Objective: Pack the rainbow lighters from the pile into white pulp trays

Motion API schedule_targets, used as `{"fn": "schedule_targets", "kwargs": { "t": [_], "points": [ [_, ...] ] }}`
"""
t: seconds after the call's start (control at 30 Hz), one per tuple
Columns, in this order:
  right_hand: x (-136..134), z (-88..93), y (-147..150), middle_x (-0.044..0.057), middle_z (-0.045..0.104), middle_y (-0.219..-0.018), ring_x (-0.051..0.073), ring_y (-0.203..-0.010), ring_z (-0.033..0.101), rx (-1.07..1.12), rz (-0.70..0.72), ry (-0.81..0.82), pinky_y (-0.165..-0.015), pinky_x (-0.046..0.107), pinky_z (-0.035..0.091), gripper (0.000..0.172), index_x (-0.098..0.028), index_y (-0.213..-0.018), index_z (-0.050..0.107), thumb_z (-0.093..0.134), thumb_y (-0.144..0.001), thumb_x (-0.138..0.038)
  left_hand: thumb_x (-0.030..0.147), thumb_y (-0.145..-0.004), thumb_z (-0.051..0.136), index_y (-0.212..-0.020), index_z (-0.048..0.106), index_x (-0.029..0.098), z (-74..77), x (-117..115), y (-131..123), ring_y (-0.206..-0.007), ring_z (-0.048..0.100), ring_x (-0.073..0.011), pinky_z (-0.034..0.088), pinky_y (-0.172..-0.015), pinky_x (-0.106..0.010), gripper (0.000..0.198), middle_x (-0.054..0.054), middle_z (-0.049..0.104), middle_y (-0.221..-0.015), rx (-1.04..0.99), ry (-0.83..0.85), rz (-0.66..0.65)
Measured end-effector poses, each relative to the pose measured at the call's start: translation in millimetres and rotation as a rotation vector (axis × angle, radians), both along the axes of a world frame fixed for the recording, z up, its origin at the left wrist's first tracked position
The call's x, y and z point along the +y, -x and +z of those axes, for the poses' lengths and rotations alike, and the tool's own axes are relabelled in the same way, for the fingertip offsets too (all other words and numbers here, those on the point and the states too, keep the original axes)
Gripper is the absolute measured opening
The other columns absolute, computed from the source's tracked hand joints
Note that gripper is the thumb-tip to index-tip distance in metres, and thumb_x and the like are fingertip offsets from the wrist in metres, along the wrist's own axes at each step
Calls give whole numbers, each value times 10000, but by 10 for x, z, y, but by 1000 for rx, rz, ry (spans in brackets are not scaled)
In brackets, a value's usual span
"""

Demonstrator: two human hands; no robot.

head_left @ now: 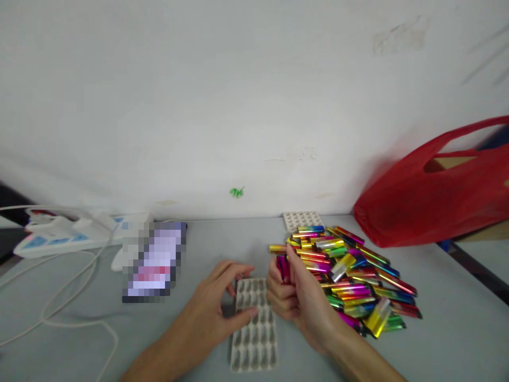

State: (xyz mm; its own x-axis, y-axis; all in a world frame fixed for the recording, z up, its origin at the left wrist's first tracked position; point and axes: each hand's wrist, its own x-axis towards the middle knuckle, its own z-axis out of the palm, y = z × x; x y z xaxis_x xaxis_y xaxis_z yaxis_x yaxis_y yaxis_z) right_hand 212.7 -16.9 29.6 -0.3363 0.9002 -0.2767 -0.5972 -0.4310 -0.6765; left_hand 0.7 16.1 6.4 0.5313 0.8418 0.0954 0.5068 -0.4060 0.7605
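My right hand [296,300] is closed around a magenta metallic tube [283,268], held upright just above the top right corner of a white moulded tray [254,339] with rows of empty pockets. My left hand [217,307] rests on the tray's left edge, thumb and fingers curled and touching its rim. To the right lies a heap of shiny tubes [353,278] in gold, pink, green, blue and red. A second white tray [303,219] peeks out behind the heap, next to the wall.
A red plastic bag [433,204] holding a cardboard box stands at the back right. A white power strip [67,236] with trailing white cables [59,302] lies at the left. A blurred-out flat item [153,262] sits beside it. A white wall closes the table's far side.
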Motion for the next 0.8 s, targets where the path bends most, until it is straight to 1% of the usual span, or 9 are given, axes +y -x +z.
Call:
{"fn": "schedule_targets", "kwargs": {
  "t": [0.07,0.13,0.23,0.33,0.43,0.5,0.57,0.67,0.8],
  "points": [
    [1,7,16,-137,306,-553,67,-451,99,-32,-27,-31,-422,222,91,559,-237,-886,565,723,-917,-772,263,-871,843,-1354,688,320,2,-7,2,-950,706,-223,591,-887,-361,510,-34,722,-1232,-23,41,8],
    [-6,12,38,-111,417,-580,80,-438,198,-68,-85,-114,-428,228,208,490,-229,-1028,639,706,-972,-712,265,-887,812,-1369,679,318,2,-19,11,-941,717,-218,598,-839,-341,503,-34,737,-1254,-68,115,10],
    [-16,12,64,-48,526,-649,118,-531,391,-124,-158,-217,-558,265,379,467,-187,-1096,724,688,-1015,-645,229,-882,785,-1355,684,315,7,-29,25,-940,729,-210,602,-816,-329,492,-35,744,-1303,-113,188,-14],
    [-23,1,71,-4,565,-749,149,-671,482,-137,-155,-213,-677,285,412,480,-175,-1085,774,708,-1003,-644,209,-875,777,-1292,720,302,-1,-21,23,-967,733,-220,604,-837,-339,432,-38,752,-1261,-117,198,-24],
    [-37,-24,69,19,608,-894,171,-807,530,-180,-163,-222,-801,302,437,416,-221,-1131,800,741,-998,-611,230,-866,792,-1258,738,288,-41,-6,5,-1007,741,-234,610,-812,-330,400,-47,750,-1230,-169,221,0],
    [-50,-39,69,28,628,-979,187,-904,550,-253,-163,-286,-918,325,444,366,-249,-1150,810,734,-1016,-581,250,-853,813,-1241,743,274,-75,1,-8,-945,746,-218,613,-789,-326,395,-51,745,-1234,-205,245,35],
    [-60,-48,71,28,626,-1014,201,-961,555,-344,-163,-349,-976,340,435,332,-258,-1136,815,736,-1020,-560,274,-842,827,-1240,740,253,-98,10,-22,-840,737,-190,614,-773,-329,409,-50,744,-1198,-233,286,74],
    [-58,-61,74,7,583,-938,204,-918,544,-477,-181,-387,-881,327,435,329,-257,-1139,813,769,-994,-549,298,-827,836,-1242,745,223,-92,27,-41,-745,711,-166,604,-736,-316,432,-41,750,-1109,-262,353,121],
    [-54,-100,65,-17,594,-866,193,-844,559,-681,-201,-453,-796,320,425,288,-264,-1192,787,707,-1054,-504,310,-819,836,-1255,764,215,-49,33,-69,-785,708,-185,574,-710,-290,453,-39,773,-1040,-240,357,139]
  ]
}}
